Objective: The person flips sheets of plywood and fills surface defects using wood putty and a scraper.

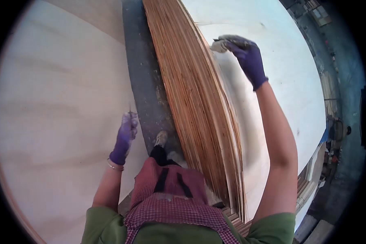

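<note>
My left hand [126, 136], in a purple glove, is closed around a thin, pointed tool [130, 109] whose tip sticks up past the fingers. It is over the right edge of a broad pale wood sheet [61, 118]. Across the aisle, my right hand [247, 57], in a purple glove with greyish fingers, is raised over the near edge of a white-faced top sheet [280, 53]. Its fingers are closed, with a small dark edge at their tips; I cannot tell what they hold. Below it rises a tall stack of thin wood sheets [191, 85] with rough brown edges.
A dark grey floor strip [140, 61] runs between the pale sheet and the stack. My shoe [161, 138] stands on it. More stacked boards [309, 179] lie at the lower right, and assorted items line the floor [345, 61] at the far right.
</note>
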{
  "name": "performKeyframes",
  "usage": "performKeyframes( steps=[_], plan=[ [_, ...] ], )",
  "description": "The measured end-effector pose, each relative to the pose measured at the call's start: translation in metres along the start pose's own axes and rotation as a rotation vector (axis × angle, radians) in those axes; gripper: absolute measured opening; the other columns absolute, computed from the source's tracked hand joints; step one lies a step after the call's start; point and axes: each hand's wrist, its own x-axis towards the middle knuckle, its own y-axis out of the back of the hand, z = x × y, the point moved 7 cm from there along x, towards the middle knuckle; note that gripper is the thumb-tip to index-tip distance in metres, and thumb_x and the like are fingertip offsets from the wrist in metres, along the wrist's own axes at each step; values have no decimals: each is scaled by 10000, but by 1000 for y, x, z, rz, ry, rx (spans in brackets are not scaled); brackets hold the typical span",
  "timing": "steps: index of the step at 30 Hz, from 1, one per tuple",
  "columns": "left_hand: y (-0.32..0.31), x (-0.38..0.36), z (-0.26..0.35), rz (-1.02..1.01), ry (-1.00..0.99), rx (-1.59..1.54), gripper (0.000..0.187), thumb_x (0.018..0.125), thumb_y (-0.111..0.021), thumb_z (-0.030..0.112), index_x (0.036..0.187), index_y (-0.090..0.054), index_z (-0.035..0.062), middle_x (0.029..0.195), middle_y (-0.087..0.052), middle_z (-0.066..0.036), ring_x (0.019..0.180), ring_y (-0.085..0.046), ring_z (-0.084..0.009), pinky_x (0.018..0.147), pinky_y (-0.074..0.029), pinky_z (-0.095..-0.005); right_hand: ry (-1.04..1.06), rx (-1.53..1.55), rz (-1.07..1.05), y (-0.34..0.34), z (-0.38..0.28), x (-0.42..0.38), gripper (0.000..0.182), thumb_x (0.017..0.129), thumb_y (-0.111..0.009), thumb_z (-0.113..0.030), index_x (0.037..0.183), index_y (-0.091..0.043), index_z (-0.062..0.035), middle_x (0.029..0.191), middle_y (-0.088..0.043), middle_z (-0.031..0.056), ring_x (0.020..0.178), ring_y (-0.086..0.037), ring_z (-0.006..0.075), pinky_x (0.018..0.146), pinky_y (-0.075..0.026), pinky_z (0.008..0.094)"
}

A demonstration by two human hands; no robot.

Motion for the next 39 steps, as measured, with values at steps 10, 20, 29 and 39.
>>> performKeyframes(
  steps=[10, 20, 29, 39],
  plan=[
    [28, 12, -15, 120, 6, 138, 260, 985, -483, 249, 1050, -544, 5, 787, -504, -13, 741, -613, -122, 611, -495, -236, 272, -442, -152, -39, 28, 66, 139, 823, -666, -116, 942, -738, -116, 887, -689, 91, 849, -630, 262, 790, -507, 350],
    [13, 20, -26, 28, 108, 283, 337, 976, -525, 303, 1092, -559, -12, 803, -487, 2, 763, -595, -127, 672, -490, -233, 365, -612, -181, 12, -24, -123, 181, 757, -677, -131, 893, -730, -238, 854, -684, -16, 719, -562, 211, 670, -464, 330],
    [-127, 106, 140, 10, -700, 576, 263, 942, -542, 204, 1014, -613, -38, 802, -600, -55, 789, -639, -135, 671, -518, -274, -325, 5, -131, 65, -18, -270, 215, 704, -721, -161, 914, -713, -121, 809, -645, 49, 722, -559, 217, 656, -446, 326],
    [-286, 135, 171, -263, -1424, 1136, 241, 790, -476, 56, 964, -643, 56, 929, -604, -160, 910, -587, -327, 821, -470, -425, -642, 1071, 469, 95, 40, -322, 327, 917, -572, -254, 1155, -519, -36, 962, -577, 56, 844, -553, 190, 758, -452, 323]
  ],
)
